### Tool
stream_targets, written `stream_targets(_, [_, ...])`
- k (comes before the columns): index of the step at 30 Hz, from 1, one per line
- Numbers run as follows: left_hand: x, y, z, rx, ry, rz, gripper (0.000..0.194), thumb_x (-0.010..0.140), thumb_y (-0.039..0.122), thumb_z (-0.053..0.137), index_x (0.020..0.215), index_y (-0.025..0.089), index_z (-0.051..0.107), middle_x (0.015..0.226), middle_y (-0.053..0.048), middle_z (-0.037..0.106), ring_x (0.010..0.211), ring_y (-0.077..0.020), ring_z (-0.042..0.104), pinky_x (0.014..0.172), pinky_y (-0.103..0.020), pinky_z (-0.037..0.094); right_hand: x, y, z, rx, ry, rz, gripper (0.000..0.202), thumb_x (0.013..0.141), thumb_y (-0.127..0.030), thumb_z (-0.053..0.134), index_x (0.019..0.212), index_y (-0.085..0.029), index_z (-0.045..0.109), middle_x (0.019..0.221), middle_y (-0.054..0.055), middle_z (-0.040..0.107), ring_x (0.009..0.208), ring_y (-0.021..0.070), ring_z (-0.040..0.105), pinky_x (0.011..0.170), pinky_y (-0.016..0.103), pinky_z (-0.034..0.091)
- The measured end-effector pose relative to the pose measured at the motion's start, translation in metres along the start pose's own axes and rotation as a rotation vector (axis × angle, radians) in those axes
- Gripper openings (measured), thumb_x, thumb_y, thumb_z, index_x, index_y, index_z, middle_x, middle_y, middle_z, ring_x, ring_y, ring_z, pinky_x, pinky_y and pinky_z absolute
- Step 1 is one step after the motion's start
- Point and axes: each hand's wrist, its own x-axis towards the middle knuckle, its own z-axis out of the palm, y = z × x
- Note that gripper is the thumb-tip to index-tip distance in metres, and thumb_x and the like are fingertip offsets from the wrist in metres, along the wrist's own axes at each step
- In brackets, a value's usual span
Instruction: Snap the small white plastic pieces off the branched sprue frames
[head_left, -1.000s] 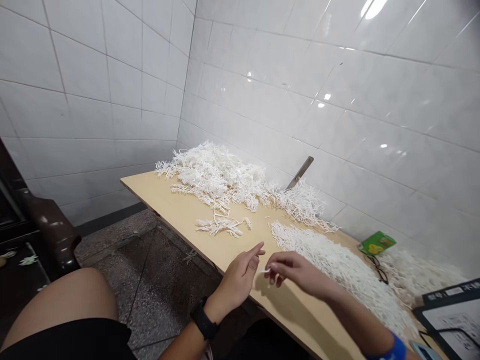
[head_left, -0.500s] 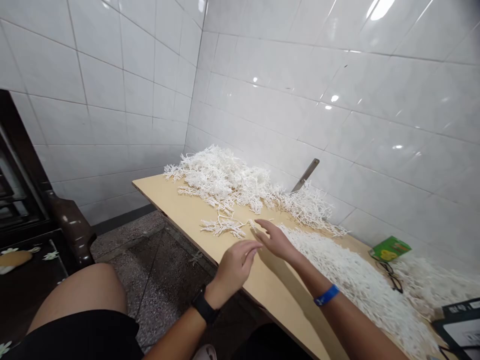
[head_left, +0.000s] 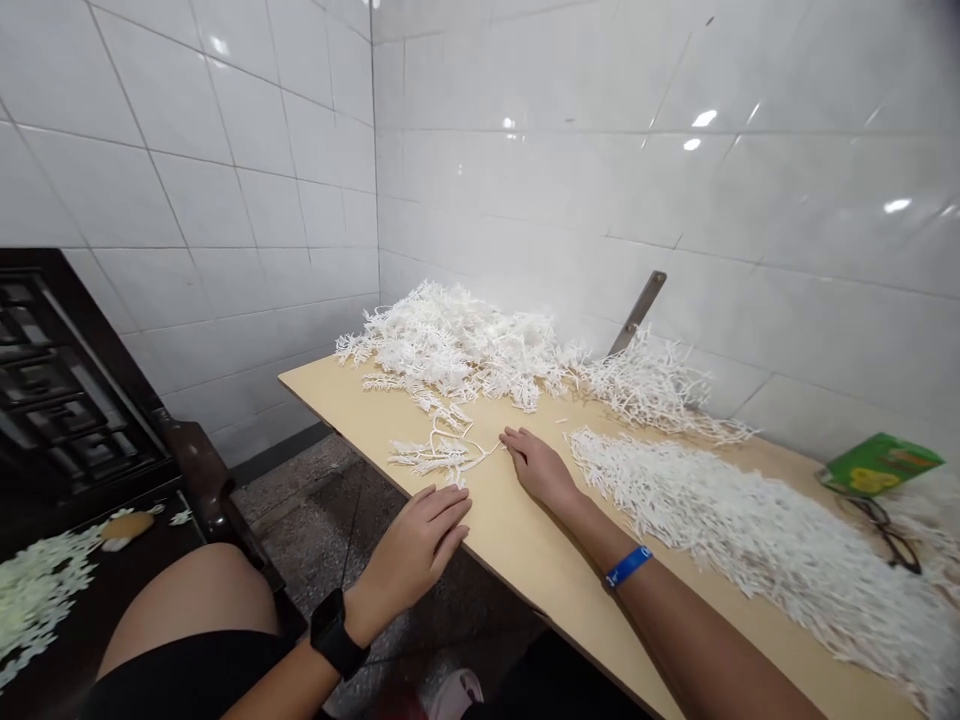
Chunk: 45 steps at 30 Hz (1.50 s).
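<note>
A white branching plastic stem (head_left: pixel 471 463) lies on the wooden board near its front edge, its twiggy tips spread to the left. My right hand (head_left: pixel 541 468) rests low over the board, fingertips closed on the stem's thin right end. Closer to me, my left hand (head_left: pixel 420 545) hovers at the board's edge with fingers stretched out, close to the stem's lower tips; whether it touches them I cannot tell. Behind the stem rises a tangled heap of similar white branches (head_left: pixel 450 345). To the right of my right hand spreads a long pile of small white pieces (head_left: pixel 720 510).
The board (head_left: pixel 337 395) stands against a white tiled wall, where a metal bracket (head_left: pixel 637 312) sticks up. At right are a green box (head_left: pixel 881 463) and black-framed glasses (head_left: pixel 885 530). A dark wooden chair (head_left: pixel 199 470) holds pale flower-shaped pieces (head_left: pixel 45 590) at left.
My left hand has moved away from my right hand, leftward and toward me, and its fingers have straightened. My right hand has lowered onto the stem's end. The camera view has turned.
</note>
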Motion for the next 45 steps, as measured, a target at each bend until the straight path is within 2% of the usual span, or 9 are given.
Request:
stream_targets(6, [0.001,0.006,-0.009,0.036,0.039,-0.045,0.026,0.098,0.026,0.048,0.114,0.022,0.068,0.116,-0.007,0.072,0.109,-0.0221,0.065,0.102,-0.042,0.049,-0.004,0.001,-0.004,0.029,0.025,-0.057,0.033,0.097,-0.017,0.045,0.120,-0.017,0.069,0.131,0.009,0.065,0.126,0.0247,0.055,0.109,0.040,0.041])
stream_targets(9, [0.021,0.014,-0.011,0.046,0.123,-0.094,0.024,0.097,0.027,0.048,0.108,0.021,0.069,0.108,-0.009,0.073,0.103,-0.0225,0.066,0.096,-0.040,0.051,-0.006,-0.004,-0.007,0.028,0.023,-0.118,0.027,0.097,-0.015,0.047,0.112,-0.016,0.070,0.118,0.010,0.069,0.113,0.0221,0.060,0.102,0.036,0.045])
stream_targets(12, [0.048,0.015,-0.008,0.080,0.084,-0.089,0.031,0.097,0.025,0.047,0.123,0.019,0.062,0.124,-0.010,0.067,0.116,-0.0233,0.060,0.105,-0.041,0.045,-0.009,-0.012,-0.011,-0.002,0.001,-0.168,0.024,0.097,-0.014,0.047,0.110,-0.015,0.068,0.112,0.011,0.068,0.106,0.0206,0.060,0.095,0.033,0.046])
stream_targets(16, [0.074,-0.001,0.003,0.199,-0.141,-0.169,0.050,0.095,0.036,0.049,0.141,0.019,0.047,0.145,-0.014,0.053,0.135,-0.0295,0.047,0.114,-0.051,0.032,-0.016,-0.027,-0.018,-0.090,-0.065,-0.198,0.016,0.097,-0.018,0.052,0.098,-0.015,0.067,0.102,0.010,0.066,0.100,0.0216,0.058,0.091,0.033,0.044])
stream_targets(22, [0.076,-0.038,-0.001,0.232,-0.259,-0.193,0.056,0.099,0.052,0.035,0.146,0.024,0.044,0.156,-0.009,0.039,0.145,-0.0282,0.034,0.117,-0.050,0.026,-0.032,-0.052,-0.018,-0.240,-0.162,-0.106,0.018,0.100,-0.021,0.043,0.102,-0.014,0.059,0.092,0.013,0.069,0.083,0.0234,0.063,0.070,0.031,0.041])
stream_targets(25, [0.077,-0.051,-0.011,0.229,-0.282,-0.214,0.058,0.100,0.052,0.026,0.149,0.024,0.040,0.157,-0.006,0.037,0.146,-0.0262,0.033,0.117,-0.047,0.027,-0.038,-0.062,-0.018,-0.293,-0.207,-0.022,0.022,0.101,-0.024,0.039,0.102,-0.014,0.059,0.083,0.014,0.070,0.068,0.0225,0.064,0.059,0.030,0.034])
stream_targets(31, [0.083,-0.061,-0.009,0.285,-0.216,-0.317,0.055,0.101,0.040,0.027,0.149,0.017,0.038,0.157,-0.013,0.036,0.146,-0.0302,0.032,0.117,-0.051,0.026,-0.049,-0.081,-0.021,-0.336,-0.301,-0.005,0.025,0.100,-0.025,0.042,0.090,-0.017,0.064,0.079,0.014,0.072,0.069,0.0243,0.067,0.056,0.030,0.027])
stream_targets(40, [0.083,-0.058,-0.007,0.245,-0.218,-0.321,0.049,0.101,0.038,0.028,0.137,0.015,0.053,0.154,-0.013,0.043,0.146,-0.0299,0.032,0.118,-0.047,0.026,-0.092,-0.040,-0.031,-0.356,-0.282,0.012,0.029,0.102,-0.027,0.034,0.082,-0.020,0.054,0.066,0.006,0.067,0.057,0.0192,0.058,0.053,0.030,0.018])
stream_targets(45, [0.083,-0.058,-0.007,0.194,-0.167,-0.318,0.045,0.099,0.037,0.035,0.135,0.016,0.054,0.151,-0.012,0.047,0.145,-0.0290,0.034,0.119,-0.047,0.025,-0.091,-0.026,-0.038,-0.336,-0.247,0.030,0.025,0.100,-0.024,0.038,0.080,-0.020,0.052,0.066,0.005,0.065,0.058,0.0178,0.057,0.054,0.028,0.019])
